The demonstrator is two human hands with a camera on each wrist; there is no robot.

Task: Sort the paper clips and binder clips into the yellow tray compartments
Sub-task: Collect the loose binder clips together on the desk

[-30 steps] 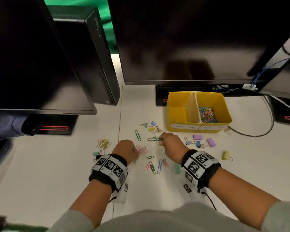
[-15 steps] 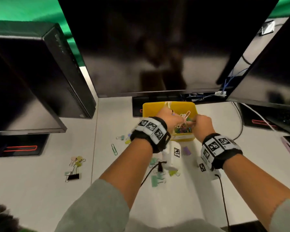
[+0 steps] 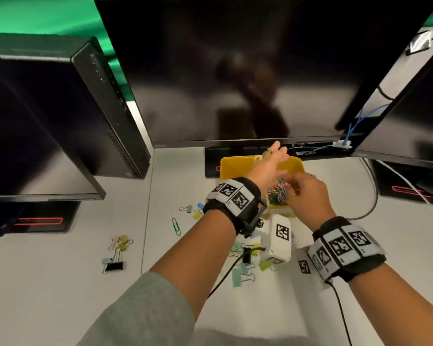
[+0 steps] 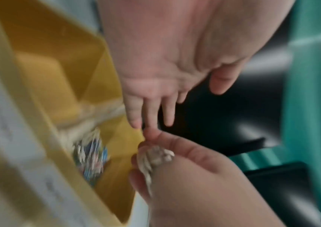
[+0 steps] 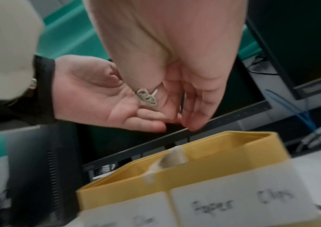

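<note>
- Two hands hung over the right compartment of the yellow tray [image 3: 238,166], the one whose front label, in the right wrist view, read as paper clips.
- The left hand [image 3: 269,168] lay flat, palm up and fingers straight, holding nothing; by my reading it had served as a scoop, tipped toward the compartment so that clips would slide off.
- The right hand [image 3: 308,193] pointed its fingers down toward the left palm, thumb near the fingertips. No clip showed between them, and the blur left me unable to tell whether it pinched one or merely brushed the palm clean.
- The paper clips [image 3: 278,194] already sorted sat as a colourful heap in that right compartment, beside the taped divider [image 5: 172,159]; the left compartment looked bare where it showed.
- Several binder clips [image 3: 243,273] lay loose on the white desk [image 3: 60,283] beneath the forearms, with another cluster [image 3: 116,253] well apart to the left.
- One green paper clip [image 3: 176,226] also lay on the desk, left of the left forearm.
- The task looked perhaps halfway: most paper clips were in, and binder clips were not yet binned.
- The tray stood close under the monitor [image 3: 248,71], near its stand, probably to keep the desk in front free for picking.
</note>
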